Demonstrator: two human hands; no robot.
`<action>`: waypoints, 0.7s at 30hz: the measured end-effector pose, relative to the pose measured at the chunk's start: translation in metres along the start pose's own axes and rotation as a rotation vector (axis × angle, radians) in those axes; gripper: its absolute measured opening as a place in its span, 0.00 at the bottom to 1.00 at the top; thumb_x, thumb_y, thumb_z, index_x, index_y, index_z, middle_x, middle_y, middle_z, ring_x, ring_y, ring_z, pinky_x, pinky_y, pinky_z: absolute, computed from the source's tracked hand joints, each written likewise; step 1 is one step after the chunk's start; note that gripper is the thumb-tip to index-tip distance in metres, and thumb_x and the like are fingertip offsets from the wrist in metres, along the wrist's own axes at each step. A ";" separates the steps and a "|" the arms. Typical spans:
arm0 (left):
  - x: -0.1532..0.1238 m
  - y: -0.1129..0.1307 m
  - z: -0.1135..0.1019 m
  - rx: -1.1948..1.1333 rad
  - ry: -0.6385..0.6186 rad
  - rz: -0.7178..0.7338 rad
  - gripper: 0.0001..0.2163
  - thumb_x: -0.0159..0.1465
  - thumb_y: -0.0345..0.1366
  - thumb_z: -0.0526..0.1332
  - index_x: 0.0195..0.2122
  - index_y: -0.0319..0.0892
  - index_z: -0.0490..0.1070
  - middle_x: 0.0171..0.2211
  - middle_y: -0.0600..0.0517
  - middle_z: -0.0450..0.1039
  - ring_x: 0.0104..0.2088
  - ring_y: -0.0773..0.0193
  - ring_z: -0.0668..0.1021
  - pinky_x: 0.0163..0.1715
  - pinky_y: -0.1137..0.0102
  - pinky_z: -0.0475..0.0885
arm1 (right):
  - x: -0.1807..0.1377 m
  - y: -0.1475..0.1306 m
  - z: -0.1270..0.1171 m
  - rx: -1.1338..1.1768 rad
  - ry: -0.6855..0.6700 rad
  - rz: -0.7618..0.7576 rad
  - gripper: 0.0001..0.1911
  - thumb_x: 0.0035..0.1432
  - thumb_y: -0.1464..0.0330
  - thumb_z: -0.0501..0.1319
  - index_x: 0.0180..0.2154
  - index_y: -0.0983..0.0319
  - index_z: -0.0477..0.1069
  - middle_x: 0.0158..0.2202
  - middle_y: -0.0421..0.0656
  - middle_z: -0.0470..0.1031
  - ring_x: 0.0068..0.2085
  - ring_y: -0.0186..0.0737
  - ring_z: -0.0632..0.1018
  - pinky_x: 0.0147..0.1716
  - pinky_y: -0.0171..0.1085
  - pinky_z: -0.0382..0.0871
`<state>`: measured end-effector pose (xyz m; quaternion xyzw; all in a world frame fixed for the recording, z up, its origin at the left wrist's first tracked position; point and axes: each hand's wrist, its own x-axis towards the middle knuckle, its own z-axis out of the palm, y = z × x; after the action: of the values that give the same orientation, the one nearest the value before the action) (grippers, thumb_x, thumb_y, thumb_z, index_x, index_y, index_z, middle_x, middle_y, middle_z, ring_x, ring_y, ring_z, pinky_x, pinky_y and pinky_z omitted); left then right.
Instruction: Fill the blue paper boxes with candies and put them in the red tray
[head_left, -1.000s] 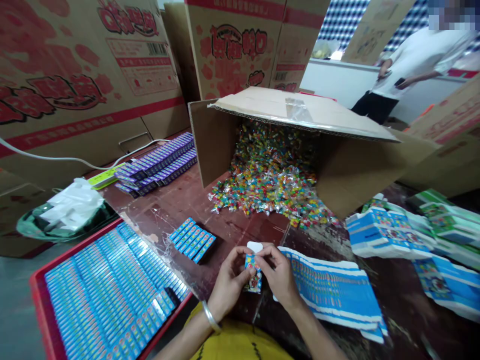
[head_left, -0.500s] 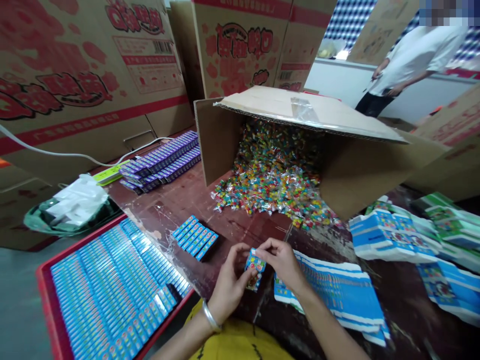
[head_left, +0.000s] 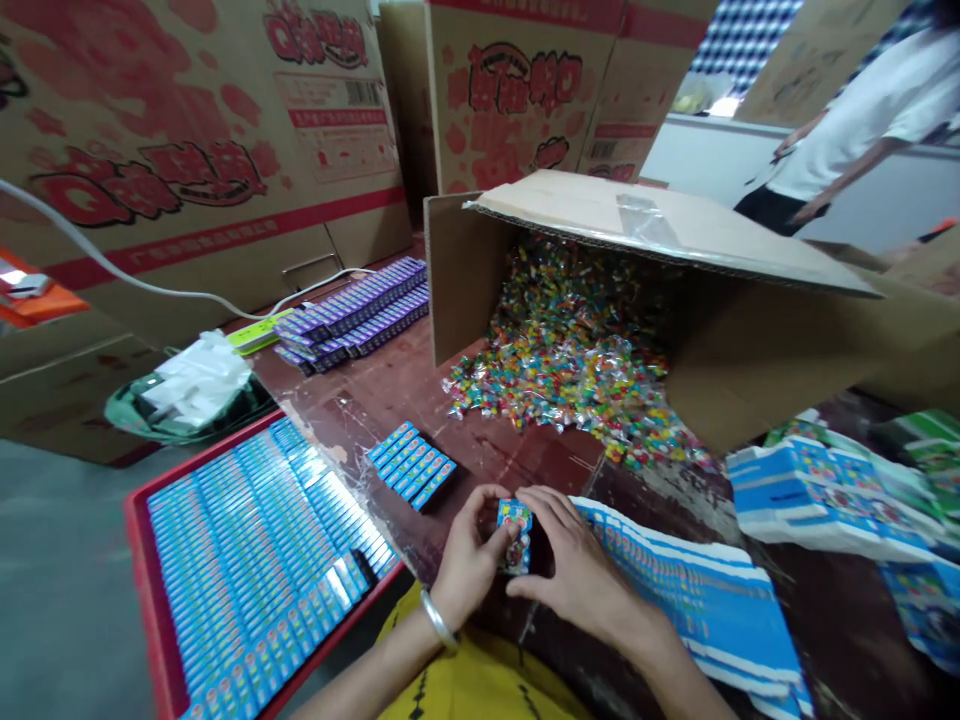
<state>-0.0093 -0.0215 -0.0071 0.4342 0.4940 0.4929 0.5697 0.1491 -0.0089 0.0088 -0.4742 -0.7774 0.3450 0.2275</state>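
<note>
A small blue printed candy box (head_left: pixel 514 552) is upright between my hands, close to the table's front edge. My left hand (head_left: pixel 471 555) grips it from the left, thumb across its face. My right hand (head_left: pixel 574 560) curves around its right side, fingertips by the top edge and thumb spread apart below. Just right of that hand lies a fanned row of flat blue cartons (head_left: pixel 697 590). A short row of filled blue boxes (head_left: pixel 412 464) sits on the table to the left. Beyond my hands, wrapped colourful candies (head_left: pixel 570 370) spill from a tipped cardboard box (head_left: pixel 465 280).
A red tray (head_left: pixel 150 590) packed with blue boxes stands at lower left. Purple boxes (head_left: pixel 360 310), a green power strip (head_left: pixel 259 333) and a bag with white scraps (head_left: pixel 199 385) are behind it. More flat cartons (head_left: pixel 832 490) lie right. A person (head_left: pixel 870 130) stands at the back.
My right hand has gone from pinching the box's top to curving around its right side with the thumb lowered. The top now looks closed. The whole view has shifted slightly.
</note>
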 end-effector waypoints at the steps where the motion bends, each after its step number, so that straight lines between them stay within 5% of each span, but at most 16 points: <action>1: 0.000 -0.001 0.001 0.005 0.033 0.005 0.11 0.59 0.32 0.60 0.42 0.43 0.63 0.36 0.53 0.70 0.36 0.63 0.73 0.38 0.71 0.69 | -0.002 -0.001 0.002 -0.112 -0.019 -0.041 0.46 0.42 0.66 0.70 0.61 0.53 0.55 0.61 0.45 0.61 0.61 0.56 0.61 0.57 0.53 0.58; 5: -0.006 -0.005 0.004 0.048 0.153 0.067 0.11 0.58 0.29 0.59 0.41 0.43 0.61 0.36 0.53 0.67 0.35 0.65 0.72 0.39 0.71 0.68 | -0.004 -0.006 0.015 -0.369 -0.022 -0.173 0.52 0.43 0.73 0.66 0.65 0.52 0.42 0.64 0.43 0.55 0.63 0.58 0.56 0.61 0.58 0.49; 10: -0.028 0.002 -0.016 0.212 0.165 0.083 0.13 0.58 0.34 0.62 0.43 0.43 0.62 0.38 0.50 0.70 0.38 0.60 0.73 0.43 0.67 0.67 | 0.006 -0.008 0.038 -0.318 -0.017 -0.202 0.43 0.46 0.73 0.62 0.63 0.57 0.49 0.59 0.49 0.63 0.58 0.55 0.64 0.57 0.53 0.59; 13: -0.037 0.018 -0.055 0.398 0.125 0.111 0.16 0.58 0.38 0.63 0.46 0.43 0.63 0.39 0.48 0.73 0.39 0.57 0.75 0.42 0.66 0.68 | 0.021 -0.007 0.056 -0.173 0.109 -0.071 0.38 0.49 0.64 0.64 0.60 0.60 0.53 0.55 0.52 0.66 0.55 0.54 0.68 0.52 0.51 0.65; 16: -0.031 0.034 -0.107 0.613 0.273 0.213 0.11 0.62 0.39 0.58 0.44 0.44 0.66 0.39 0.48 0.72 0.37 0.59 0.76 0.40 0.65 0.70 | 0.039 -0.011 0.078 -0.057 0.237 0.040 0.43 0.45 0.58 0.68 0.59 0.60 0.51 0.55 0.52 0.65 0.55 0.54 0.69 0.52 0.50 0.66; 18: -0.019 0.040 -0.140 0.786 0.366 0.293 0.11 0.62 0.39 0.59 0.44 0.43 0.67 0.41 0.47 0.72 0.42 0.55 0.75 0.44 0.62 0.69 | 0.049 -0.017 0.093 -0.031 0.284 0.028 0.47 0.44 0.58 0.69 0.61 0.60 0.49 0.58 0.53 0.62 0.58 0.54 0.66 0.54 0.50 0.64; 21: 0.003 0.038 -0.173 0.930 0.314 0.326 0.13 0.63 0.39 0.57 0.48 0.44 0.66 0.46 0.47 0.71 0.48 0.54 0.73 0.49 0.59 0.67 | 0.061 -0.024 0.113 -0.041 0.316 -0.007 0.49 0.45 0.59 0.69 0.63 0.60 0.46 0.60 0.53 0.59 0.60 0.54 0.63 0.56 0.51 0.61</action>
<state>-0.1859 -0.0122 0.0070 0.6338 0.6662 0.3628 0.1512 0.0306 0.0019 -0.0458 -0.5245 -0.7404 0.2496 0.3384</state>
